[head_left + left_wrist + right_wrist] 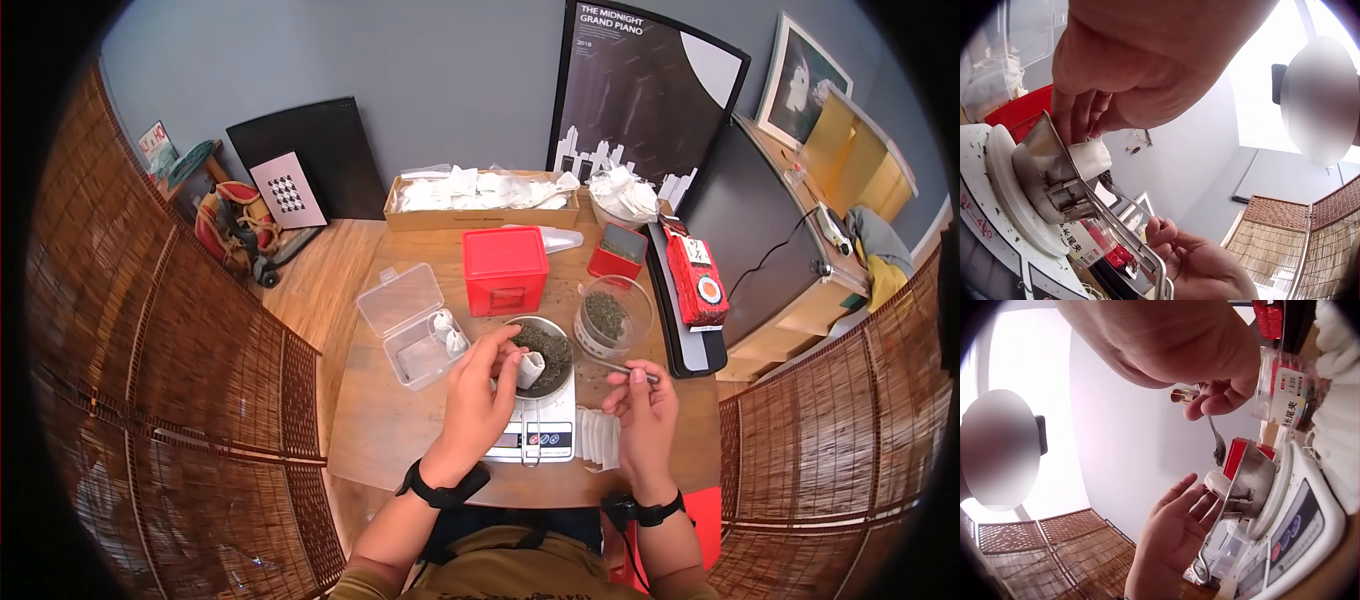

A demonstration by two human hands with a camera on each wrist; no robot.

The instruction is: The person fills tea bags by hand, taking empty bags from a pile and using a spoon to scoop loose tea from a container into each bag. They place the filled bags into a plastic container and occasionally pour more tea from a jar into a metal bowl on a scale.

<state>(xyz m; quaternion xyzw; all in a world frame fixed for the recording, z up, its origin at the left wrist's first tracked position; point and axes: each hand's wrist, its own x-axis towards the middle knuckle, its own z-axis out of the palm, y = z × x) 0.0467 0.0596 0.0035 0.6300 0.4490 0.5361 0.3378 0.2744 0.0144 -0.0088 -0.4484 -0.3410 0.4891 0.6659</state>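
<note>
My left hand (480, 398) pinches a small white tea bag (533, 370) at the rim of a metal pan (1044, 165) with a wire handle. Dark dried tea leaves (552, 345) fill the pan, which sits on a white kitchen scale (1329, 515). With its thumb and fingers my right hand (648, 420) grips a spoon (1216, 439) by the handle, right of the pan. Dark leaves lie in the spoon's bowl, close to the tea bag in both wrist views. Part of the left fingertips is hidden behind the bag.
An open clear plastic box (400, 292) with white tea bags lies left. Behind the pan stands a red canister (505, 270); a clear tub (648, 310) of leaves is right. Flat white bags (600, 440) lie beside the scale. A cardboard box (480, 217) of white bags stands at the back.
</note>
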